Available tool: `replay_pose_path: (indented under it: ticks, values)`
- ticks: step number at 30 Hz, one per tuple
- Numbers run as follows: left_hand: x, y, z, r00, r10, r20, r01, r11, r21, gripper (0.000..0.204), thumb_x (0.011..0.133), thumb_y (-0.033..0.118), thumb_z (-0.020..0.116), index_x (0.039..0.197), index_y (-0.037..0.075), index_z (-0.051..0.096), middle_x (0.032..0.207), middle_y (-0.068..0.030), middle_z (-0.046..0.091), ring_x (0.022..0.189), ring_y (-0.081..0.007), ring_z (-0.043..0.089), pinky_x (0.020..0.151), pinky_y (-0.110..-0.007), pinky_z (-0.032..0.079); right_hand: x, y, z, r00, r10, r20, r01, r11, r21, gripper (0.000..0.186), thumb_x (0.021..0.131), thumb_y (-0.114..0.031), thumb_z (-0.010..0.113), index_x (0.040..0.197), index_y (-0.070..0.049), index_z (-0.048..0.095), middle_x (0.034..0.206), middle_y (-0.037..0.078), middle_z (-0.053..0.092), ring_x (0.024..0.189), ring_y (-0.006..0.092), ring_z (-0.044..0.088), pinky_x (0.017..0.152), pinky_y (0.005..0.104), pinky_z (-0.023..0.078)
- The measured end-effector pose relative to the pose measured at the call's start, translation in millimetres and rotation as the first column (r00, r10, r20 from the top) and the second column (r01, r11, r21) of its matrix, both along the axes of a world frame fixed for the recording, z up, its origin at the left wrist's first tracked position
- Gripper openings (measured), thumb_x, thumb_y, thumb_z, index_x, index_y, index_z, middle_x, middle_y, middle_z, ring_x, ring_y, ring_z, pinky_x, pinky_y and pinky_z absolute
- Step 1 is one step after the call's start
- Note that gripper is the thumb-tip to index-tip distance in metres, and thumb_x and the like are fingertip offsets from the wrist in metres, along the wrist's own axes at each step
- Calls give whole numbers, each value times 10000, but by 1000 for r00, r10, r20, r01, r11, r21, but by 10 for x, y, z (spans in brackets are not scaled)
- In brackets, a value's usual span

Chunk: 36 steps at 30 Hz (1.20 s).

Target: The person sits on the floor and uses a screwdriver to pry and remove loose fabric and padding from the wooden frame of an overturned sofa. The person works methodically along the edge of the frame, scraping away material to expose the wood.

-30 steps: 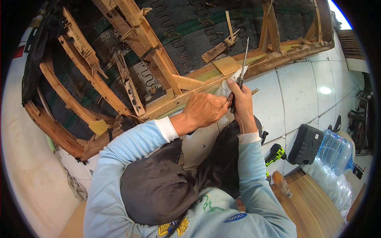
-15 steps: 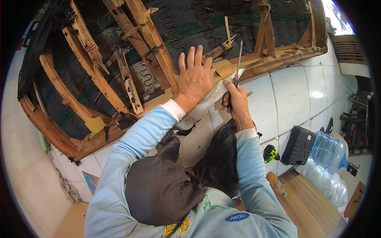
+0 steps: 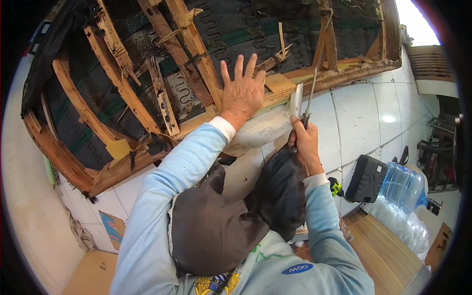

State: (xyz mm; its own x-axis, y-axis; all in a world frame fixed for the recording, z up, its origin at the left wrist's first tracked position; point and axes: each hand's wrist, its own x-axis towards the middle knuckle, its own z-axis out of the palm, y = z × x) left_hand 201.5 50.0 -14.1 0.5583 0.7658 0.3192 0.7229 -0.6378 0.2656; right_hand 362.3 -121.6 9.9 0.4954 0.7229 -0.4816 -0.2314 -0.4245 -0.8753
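- Right hand (image 3: pixel 307 141): fingers curled closed round the dark handle of a screwdriver-like tool (image 3: pixel 311 93), its long, thin metal shaft pointing far; the thumb lies at the raised right edge of a pale sheet (image 3: pixel 263 130).
- This sheet, thin and faintly marked, sags along the near side of a wooden frame (image 3: pixel 196 121).
- Left hand (image 3: pixel 244 93): fingers spread wide, palm down at the frame's near rail.
- Farther: rough, partly splintered slats (image 3: pixel 120 80); wavy springs (image 3: pixel 254 30) against dark fabric (image 3: pixel 231 22).
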Motion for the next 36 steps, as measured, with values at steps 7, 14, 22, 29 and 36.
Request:
replay_pose_path:
  ticks: [7,14,22,29,36]
  values:
    - [42,10,32,1000,-8,-7,8,998,-62,361,1080,362,630,1353,153,739,1672,-133,522,1561,-438,429,1268,-819,117,127,27,-132,996,84,-22,-85,996,-39,395,1085,-322,730,798,-66,637,592,27,591,464,123,520,461,300,406]
    - [227,-42,-89,996,-66,68,78,976,-202,374,1111,357,589,1352,106,726,1595,-147,586,1529,-404,476,1256,-823,170,415,696,66,998,12,60,-7,998,-70,489,1049,-468,770,841,-38,662,655,37,624,466,100,521,426,266,382]
    - [440,42,-117,990,-6,139,66,900,-430,421,1154,386,499,1374,90,701,1613,-192,564,1532,-433,469,1238,-838,207,529,963,79,1000,-3,-4,2,984,-176,353,1003,-350,804,887,-65,631,670,30,575,515,139,541,447,318,400]
    - [497,70,-107,995,45,86,-8,921,-389,457,1176,411,444,1403,92,678,1739,-260,402,1615,-544,315,1251,-847,161,488,887,182,989,-115,-92,105,989,-105,291,1013,-279,770,887,-79,602,642,32,554,493,162,522,462,342,411]
    - [500,55,-83,998,39,59,-13,923,-386,447,1174,409,454,1424,107,671,1779,-270,333,1644,-567,246,1248,-862,125,444,520,297,984,-156,-82,151,987,-60,309,1023,-263,773,856,-75,593,604,19,525,465,159,505,456,339,423]
